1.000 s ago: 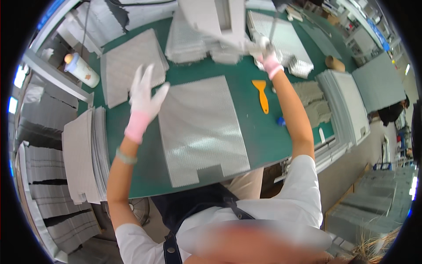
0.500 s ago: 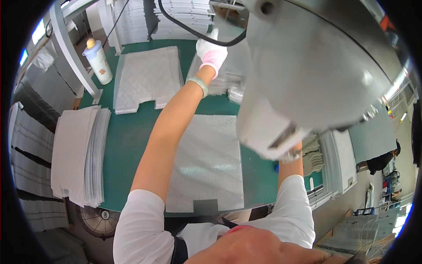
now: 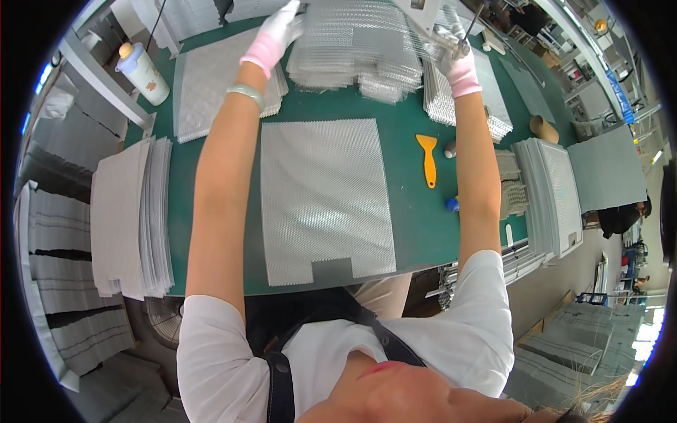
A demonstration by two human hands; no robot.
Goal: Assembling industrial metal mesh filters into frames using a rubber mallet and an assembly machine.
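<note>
On the far part of the green table (image 3: 419, 225), a stack of mesh sheets (image 3: 352, 53) lies between the gloved left hand (image 3: 282, 29), its fingers extended at the stack's left edge, and the gloved right hand (image 3: 455, 60), positioned at a metal fitting (image 3: 461, 49); whether either hand grips anything cannot be determined. Nearer the person, a notched mesh sheet (image 3: 324, 197) lies flat, notch toward the near edge. Outward from it, a yellow scraper (image 3: 429, 162) lies to the right and a pile of pale sheets (image 3: 120, 218) to the left.

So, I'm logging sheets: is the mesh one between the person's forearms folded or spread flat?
Spread flat: the mesh sheet lies on the green tabletop, all four corners showing, with no visible fold.
</note>
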